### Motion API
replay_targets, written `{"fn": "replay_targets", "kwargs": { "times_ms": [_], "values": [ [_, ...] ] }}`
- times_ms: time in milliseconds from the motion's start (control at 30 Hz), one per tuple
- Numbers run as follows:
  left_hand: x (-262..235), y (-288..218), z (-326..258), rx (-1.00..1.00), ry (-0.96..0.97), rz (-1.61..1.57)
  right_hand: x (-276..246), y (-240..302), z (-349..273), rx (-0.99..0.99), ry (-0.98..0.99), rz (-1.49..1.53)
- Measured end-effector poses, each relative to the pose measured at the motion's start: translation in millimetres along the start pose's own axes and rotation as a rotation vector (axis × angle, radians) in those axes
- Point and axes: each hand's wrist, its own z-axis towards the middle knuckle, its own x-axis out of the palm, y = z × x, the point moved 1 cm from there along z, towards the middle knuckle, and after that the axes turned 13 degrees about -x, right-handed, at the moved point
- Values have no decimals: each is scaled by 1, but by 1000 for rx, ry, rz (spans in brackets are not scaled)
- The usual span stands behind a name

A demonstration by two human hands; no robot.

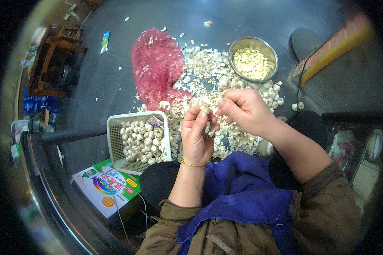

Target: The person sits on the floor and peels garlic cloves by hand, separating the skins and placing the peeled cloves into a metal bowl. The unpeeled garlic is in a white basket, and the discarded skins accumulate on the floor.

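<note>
Two hands up over lap: left hand [195, 136] fingers pinching garlic clove [205, 110], right hand [242, 109] fingers pressed on its tip; likely light, firm, papery skin slippery, so best gripped at sides.

Olive-brown jacket sleeves [327, 199], blue apron [247, 199], thin gold bangle [191, 163].

A white plastic basket [115, 140] sits on the dark floor [102, 80], filled with unpeeled garlic. Just below it lies a colourful cardboard box [104, 189]. A red mesh sack [155, 63] lies flat beyond the basket. A steel bowl [236, 46] at upper right contains peeled cloves. Wooden furniture [51, 55] stands at far left. A yellow bar [336, 49] runs diagonally at upper right.
</note>
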Motion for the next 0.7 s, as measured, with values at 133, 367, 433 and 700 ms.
{"fn": "replay_targets", "kwargs": {
  "times_ms": [133, 367, 433, 700],
  "values": [
    [0, -1, -1, -11, 57, -52, 6, 1, 1, -145, -173, 2],
    [1, 2, 0, 12, 41, 33, 3, 6, -2, -248, -9, -231],
    [1, 3, 1, 31, 32, 60, 4, 6, -1, -231, -11, -194],
    [0, 4, 3, 37, 23, 102, 4, 4, -1, -158, -9, -74]
  ]
}}
